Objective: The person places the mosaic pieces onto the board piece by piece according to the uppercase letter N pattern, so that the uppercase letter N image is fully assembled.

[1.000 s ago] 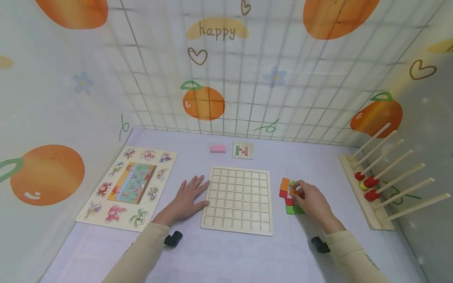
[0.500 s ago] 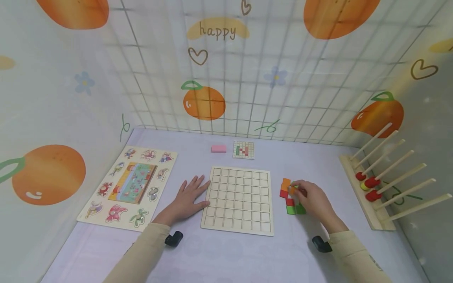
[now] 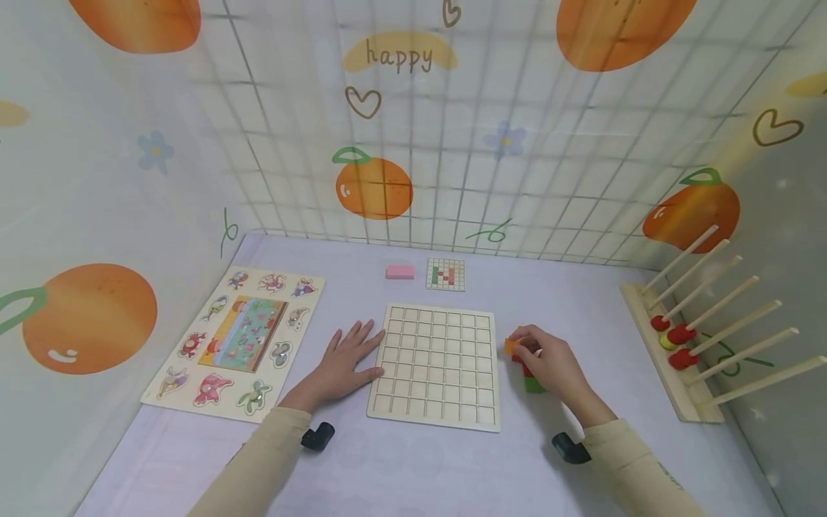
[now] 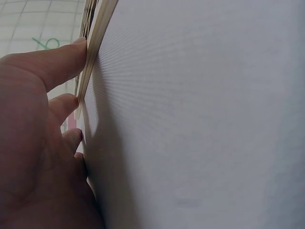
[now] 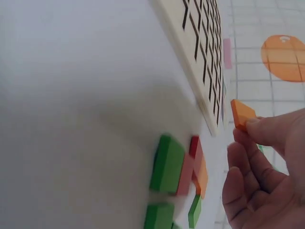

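Note:
My right hand (image 3: 557,362) pinches an orange square tile (image 5: 243,114) between thumb and index finger, raised off the table in the right wrist view. Below it lie loose green tiles (image 5: 167,164), red tiles (image 5: 185,175) and another orange tile (image 5: 203,179), partly covered by the hand in the head view. To the left is a pale wooden grid board (image 3: 434,367) with bare square cells. My left hand (image 3: 342,365) lies flat with spread fingers, its thumb and fingertips touching the board's left edge, as the left wrist view also shows.
Behind the board are a pink block (image 3: 400,272) and a small patterned grid card (image 3: 446,275). An animal picture puzzle (image 3: 242,337) lies at the left. On the right stands a wooden peg rack (image 3: 678,359) with red and yellow beads.
My right hand has lifted the orange tile from among the loose tiles and moved left, towards the board. The left hand has stayed in place.

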Demonstrator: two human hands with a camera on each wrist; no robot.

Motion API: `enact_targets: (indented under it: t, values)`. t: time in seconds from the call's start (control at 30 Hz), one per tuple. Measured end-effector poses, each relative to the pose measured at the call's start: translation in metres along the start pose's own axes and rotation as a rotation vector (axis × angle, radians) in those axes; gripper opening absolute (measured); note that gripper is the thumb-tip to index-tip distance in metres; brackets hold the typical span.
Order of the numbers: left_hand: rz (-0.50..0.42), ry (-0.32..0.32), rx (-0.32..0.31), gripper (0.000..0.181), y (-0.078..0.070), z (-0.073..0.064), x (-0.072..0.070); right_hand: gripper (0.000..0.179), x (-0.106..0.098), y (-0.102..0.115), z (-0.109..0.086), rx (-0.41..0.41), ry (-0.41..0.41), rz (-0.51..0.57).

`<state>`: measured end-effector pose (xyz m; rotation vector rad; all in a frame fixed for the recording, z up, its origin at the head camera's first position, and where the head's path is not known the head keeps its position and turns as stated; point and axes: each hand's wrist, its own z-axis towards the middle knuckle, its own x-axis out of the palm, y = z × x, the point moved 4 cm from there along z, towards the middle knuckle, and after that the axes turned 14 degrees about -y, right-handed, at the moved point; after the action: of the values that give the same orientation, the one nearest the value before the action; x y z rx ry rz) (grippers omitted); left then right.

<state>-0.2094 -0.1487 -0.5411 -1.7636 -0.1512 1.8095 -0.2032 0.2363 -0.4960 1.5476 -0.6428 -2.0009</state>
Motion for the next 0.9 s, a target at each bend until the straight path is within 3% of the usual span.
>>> enact_targets:
  t: [0.23,0.57,0.9]
  values:
    - [-0.008,-0.003,-0.001,0.076,0.002,0.001,0.001,0.015,0.019,0.014,0.001,-0.012,0.04,0.029]
    - [-0.022,-0.011,0.002,0.076,0.004,0.001,0.002,0.014,0.046,0.031,0.005,0.052,0.083,0.062]
    - [-0.014,-0.007,0.0,0.076,0.005,0.0,0.003,0.012,0.068,0.044,0.01,0.055,0.097,0.071]
